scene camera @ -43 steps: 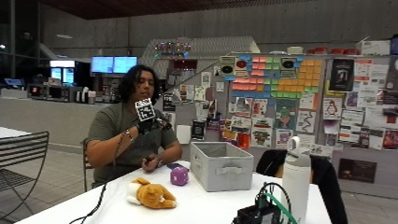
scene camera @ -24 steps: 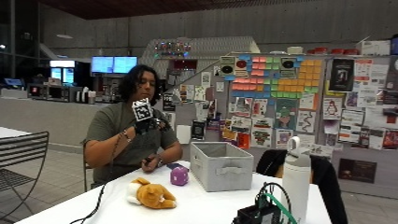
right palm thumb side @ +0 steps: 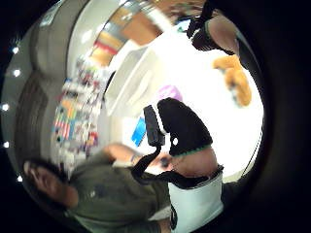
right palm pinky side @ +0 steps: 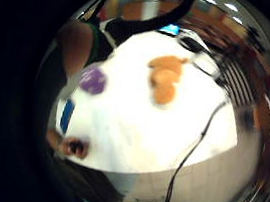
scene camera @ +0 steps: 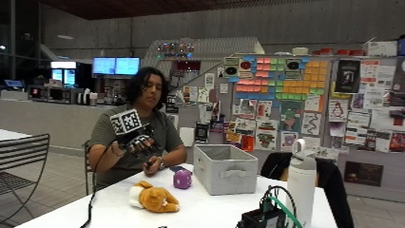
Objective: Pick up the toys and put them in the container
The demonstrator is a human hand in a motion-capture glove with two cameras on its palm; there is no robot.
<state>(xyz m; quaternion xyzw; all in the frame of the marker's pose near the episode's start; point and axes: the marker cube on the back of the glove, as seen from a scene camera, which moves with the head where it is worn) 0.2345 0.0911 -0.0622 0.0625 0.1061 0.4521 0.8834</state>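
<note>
The gloved right hand (scene camera: 138,142) is raised in front of the person's chest, above the table's far edge and clear of everything on it. Its fingers look loosely curled with nothing between them, though the outside view is too small to settle exactly how they stand. The bare left hand (scene camera: 154,165) rests low at the far edge of the table (scene camera: 208,209), near a small blue flat object (right palm pinky side: 67,116) that shows best in the little-finger-side palm view.

Two toys lie on the white tabletop. The orange plush animal (scene camera: 155,198) lies on its side toward the near left part of the table, with a white patch at one end and a rounded tan-orange body. The purple toy (scene camera: 182,178) is small and squat, with a pale face or panel on its front; it stands just beside the left wall of the container, closer to the far edge than the plush. The two toys are apart from each other.

The container (scene camera: 225,168) is a light grey fabric bin with an open top, standing near the middle of the table. At the near right edge stand a tall white bottle (scene camera: 302,183) and a dark device with green and black cables (scene camera: 269,216). A black cable (scene camera: 89,209) hangs down off the table's left edge.
</note>
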